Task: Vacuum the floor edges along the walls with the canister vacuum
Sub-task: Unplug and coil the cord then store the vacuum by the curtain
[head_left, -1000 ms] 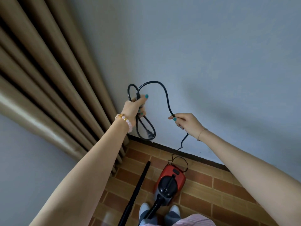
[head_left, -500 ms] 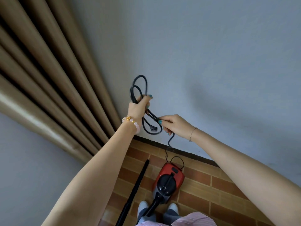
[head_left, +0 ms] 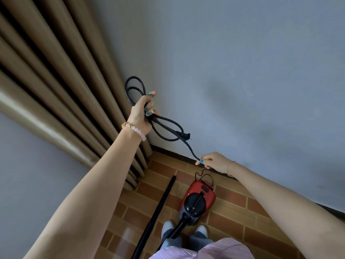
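Brick floor (head_left: 233, 208), wall (head_left: 224, 71): L hand (head_left: 141, 114) grip clamped on coiled cord (head_left: 183, 135); R hand (head_left: 212, 162) pinches its run.

This looks like a room in a home; a long tan cloth curtain with deep folds (head_left: 56, 75) hangs down to the floor in the corner; next to it is a plain pale blue-grey painted wall (head_left: 242, 71); a thin dark strip (head_left: 168, 153) runs along the bottom of that wall; the floor of brown and orange tiles laid like bricks (head_left: 233, 208) looks like a house floor; a small red and black canister vacuum (head_left: 197, 199), a home cleaning thing, sits on the tiles near the wall.
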Available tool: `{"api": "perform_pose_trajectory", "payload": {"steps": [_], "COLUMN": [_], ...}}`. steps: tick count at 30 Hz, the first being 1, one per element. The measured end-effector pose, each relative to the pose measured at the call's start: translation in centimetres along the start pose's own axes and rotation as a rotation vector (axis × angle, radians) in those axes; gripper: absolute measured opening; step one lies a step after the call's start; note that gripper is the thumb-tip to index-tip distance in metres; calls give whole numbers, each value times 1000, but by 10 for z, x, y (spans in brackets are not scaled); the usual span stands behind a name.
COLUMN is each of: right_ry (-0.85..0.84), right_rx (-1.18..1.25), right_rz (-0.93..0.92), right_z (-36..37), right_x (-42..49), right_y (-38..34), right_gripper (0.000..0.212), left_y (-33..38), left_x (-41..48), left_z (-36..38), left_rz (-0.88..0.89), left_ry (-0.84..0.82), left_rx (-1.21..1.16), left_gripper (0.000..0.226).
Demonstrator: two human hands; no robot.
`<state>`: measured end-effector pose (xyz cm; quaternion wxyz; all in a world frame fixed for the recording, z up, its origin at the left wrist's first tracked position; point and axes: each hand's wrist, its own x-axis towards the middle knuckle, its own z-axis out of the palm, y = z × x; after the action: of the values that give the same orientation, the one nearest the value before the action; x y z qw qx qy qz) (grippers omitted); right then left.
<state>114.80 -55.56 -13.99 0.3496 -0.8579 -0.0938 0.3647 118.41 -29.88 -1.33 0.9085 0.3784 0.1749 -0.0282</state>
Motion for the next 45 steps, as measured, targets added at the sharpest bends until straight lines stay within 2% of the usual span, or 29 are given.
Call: {"api": "perform_pose_trajectory", "payload": {"steps": [3, 6, 11, 15, 19, 22, 24, 29, 31, 33, 36, 40, 45], "right_ry": [154, 203, 295, 327, 288, 211, 148, 19, 13, 19, 137, 469, 634], "right_rx": [-82, -257, -407, -358, -301, -194, -87, 398, 451, 380, 302, 413, 430], "right_rz": [-61, -174, -325, -287, -243, -183, -130, -125, -109, -67, -70, -114, -199], "right_z": [-19, -33, -21, -10, -8, -11, -14, -13, -10, -4, 1, -29, -75], "right_x": [13, 14, 9, 4, -2, 1, 2, -1, 6, 13, 23, 32, 31], "right_y": [-11, -32, -61, -64, -61, -48, -36, -27, -25, -23, -19, -31, -60], "right_gripper": [21, 21, 18, 21, 26, 22, 31, 34, 38, 35, 18, 25, 26], "left_y": [-9, -28, -69, -92, -95, -89, -83, -68, -61, -52, -37, -26, -22], "left_x": [2, 2, -6, -9, -8, -11, -13, -16, -16, -13, -6, 5, 16], "left_z": [-16, -27, -29, -33, -32, -31, -34, -42, -41, -38, -27, -24, -16], "left_rz": [-173, -331, -487, -616, -674, -637, -584, -456, -403, -356, -268, -204, -56], "left_ry": [-42, -111, -143, -190, -215, -212, -233, -323, -334, -324, -308, -250, -102], "left_rx": [232, 492, 651, 725, 857, 1017, 1058, 937, 894, 849, 760, 646, 783], "left_gripper": [20, 20, 21, 28, 35, 34, 35, 31, 28, 28, 29, 23, 18]}}
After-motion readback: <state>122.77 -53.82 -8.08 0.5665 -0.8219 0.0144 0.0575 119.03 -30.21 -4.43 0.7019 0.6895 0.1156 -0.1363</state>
